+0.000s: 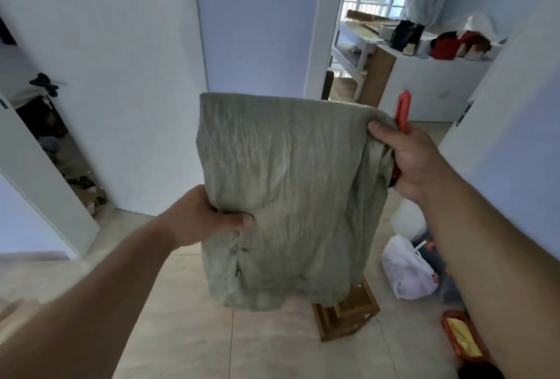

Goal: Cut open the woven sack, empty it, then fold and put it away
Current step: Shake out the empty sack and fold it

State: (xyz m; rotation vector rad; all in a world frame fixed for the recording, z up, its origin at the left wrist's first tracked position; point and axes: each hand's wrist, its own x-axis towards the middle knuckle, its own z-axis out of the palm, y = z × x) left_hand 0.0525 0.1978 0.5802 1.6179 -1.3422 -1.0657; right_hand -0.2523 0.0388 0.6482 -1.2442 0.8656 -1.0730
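A limp grey-green woven sack hangs in the air in front of me, flat and crumpled. My left hand grips its left edge about halfway down, thumb on the front. My right hand grips the sack's upper right corner, bunching the fabric. That same hand also holds a red utility knife, which sticks up above the fingers. The sack's lower hem dangles over a wooden stool on the floor.
Beige tiled floor below. A white plastic bag and a red-and-yellow packet lie at the right. An open white door stands at the left; a doorway ahead leads to a cluttered room with a white counter.
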